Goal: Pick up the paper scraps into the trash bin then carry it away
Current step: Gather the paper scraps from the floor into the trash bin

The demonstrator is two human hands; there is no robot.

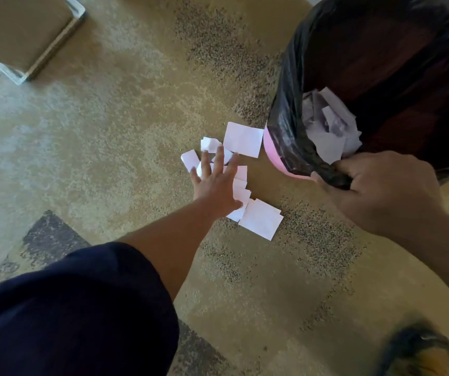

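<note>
Several white paper scraps (243, 139) lie in a loose pile on the carpet just left of the trash bin. My left hand (216, 180) reaches down over the pile with fingers spread and straight, hovering over or touching the scraps. The pink trash bin (271, 147) is lined with a black bag (288, 104) and stands at the upper right, with several crumpled papers (329, 128) inside. My right hand (380, 191) grips the near rim of the bin through the bunched black bag.
The floor is mottled tan, grey and dark carpet (109, 131). A chair or stool with a tan seat and metal leg (25, 36) stands at the upper left. A blurred dark and orange object (418, 351) sits at the bottom right.
</note>
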